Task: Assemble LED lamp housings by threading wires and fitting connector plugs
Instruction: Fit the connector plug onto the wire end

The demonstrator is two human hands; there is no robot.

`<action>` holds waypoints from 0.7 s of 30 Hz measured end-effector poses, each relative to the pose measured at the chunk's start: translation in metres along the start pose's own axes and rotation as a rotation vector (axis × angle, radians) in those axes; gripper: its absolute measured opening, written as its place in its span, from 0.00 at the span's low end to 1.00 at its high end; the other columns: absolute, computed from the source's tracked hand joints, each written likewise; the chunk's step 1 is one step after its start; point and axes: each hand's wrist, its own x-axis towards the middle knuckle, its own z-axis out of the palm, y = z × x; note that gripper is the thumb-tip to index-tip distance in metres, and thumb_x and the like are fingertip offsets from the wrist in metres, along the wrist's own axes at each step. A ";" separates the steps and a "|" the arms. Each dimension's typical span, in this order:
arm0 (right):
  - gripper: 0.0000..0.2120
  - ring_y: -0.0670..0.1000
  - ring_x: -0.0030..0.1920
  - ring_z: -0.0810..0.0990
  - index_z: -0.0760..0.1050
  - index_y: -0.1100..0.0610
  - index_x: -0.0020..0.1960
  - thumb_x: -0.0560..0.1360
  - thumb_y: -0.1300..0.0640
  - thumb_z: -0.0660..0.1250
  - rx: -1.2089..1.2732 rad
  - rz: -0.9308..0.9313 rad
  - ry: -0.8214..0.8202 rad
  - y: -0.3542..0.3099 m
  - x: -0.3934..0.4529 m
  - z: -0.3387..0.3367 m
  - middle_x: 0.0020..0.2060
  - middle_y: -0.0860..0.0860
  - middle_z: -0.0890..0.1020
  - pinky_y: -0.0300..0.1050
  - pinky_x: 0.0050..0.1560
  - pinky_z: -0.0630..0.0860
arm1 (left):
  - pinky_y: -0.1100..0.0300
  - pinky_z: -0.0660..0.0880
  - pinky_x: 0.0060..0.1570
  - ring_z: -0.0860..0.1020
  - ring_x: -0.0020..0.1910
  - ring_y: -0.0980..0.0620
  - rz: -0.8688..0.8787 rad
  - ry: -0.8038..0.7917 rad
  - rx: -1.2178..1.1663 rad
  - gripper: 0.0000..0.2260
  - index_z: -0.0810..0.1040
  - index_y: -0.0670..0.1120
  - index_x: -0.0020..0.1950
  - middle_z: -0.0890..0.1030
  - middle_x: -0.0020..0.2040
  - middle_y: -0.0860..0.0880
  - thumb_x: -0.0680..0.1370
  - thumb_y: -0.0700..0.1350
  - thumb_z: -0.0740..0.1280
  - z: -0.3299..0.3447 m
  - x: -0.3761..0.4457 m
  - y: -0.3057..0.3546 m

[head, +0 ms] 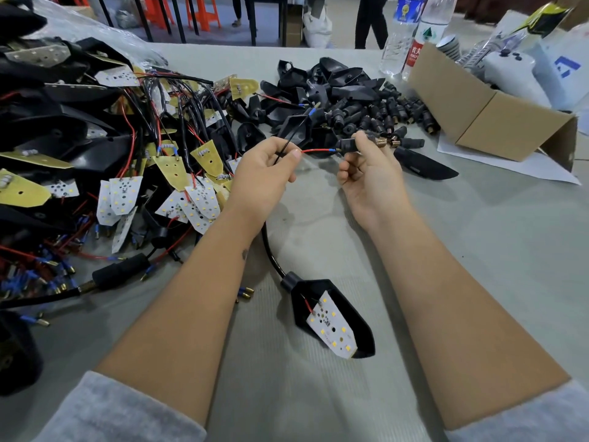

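Observation:
My left hand (266, 173) pinches a red wire (317, 150) and a thin black wire (294, 130) that come out of a black flexible tube (269, 250). That tube runs down to a black lamp housing (338, 317) lying on the table, with a white LED board (333, 328) inside it. My right hand (369, 173) holds a black connector plug (350, 144) with a brass threaded end. The red wire's blue-tipped end meets the plug's near end.
A large heap of LED boards, wires and housings (95, 148) fills the left side. Empty black housings (318, 87) and loose plugs (382, 113) lie at the back centre. A cardboard box (497, 122) and two water bottles (411, 36) stand at the right. A person's legs are visible beyond the table.

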 end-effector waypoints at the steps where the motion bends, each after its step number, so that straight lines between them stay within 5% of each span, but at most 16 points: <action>1: 0.07 0.47 0.29 0.71 0.72 0.56 0.43 0.80 0.61 0.65 -0.014 -0.003 -0.004 0.000 0.000 0.000 0.30 0.51 0.73 0.37 0.30 0.69 | 0.71 0.65 0.29 0.69 0.25 0.62 0.003 -0.001 0.003 0.06 0.77 0.50 0.43 0.74 0.30 0.54 0.80 0.44 0.65 0.001 0.000 0.000; 12: 0.09 0.47 0.28 0.72 0.70 0.58 0.42 0.80 0.58 0.65 -0.027 -0.029 0.030 0.003 -0.003 0.005 0.29 0.52 0.73 0.39 0.30 0.70 | 0.73 0.66 0.30 0.69 0.25 0.63 0.017 0.030 0.026 0.05 0.77 0.48 0.46 0.74 0.32 0.51 0.81 0.44 0.64 0.003 0.000 -0.001; 21: 0.06 0.50 0.35 0.81 0.70 0.54 0.46 0.80 0.54 0.64 0.060 -0.033 -0.130 -0.001 -0.011 0.003 0.38 0.56 0.84 0.40 0.39 0.79 | 0.73 0.65 0.29 0.70 0.25 0.64 0.037 0.042 0.013 0.05 0.77 0.50 0.46 0.75 0.32 0.54 0.81 0.45 0.64 0.002 0.000 -0.003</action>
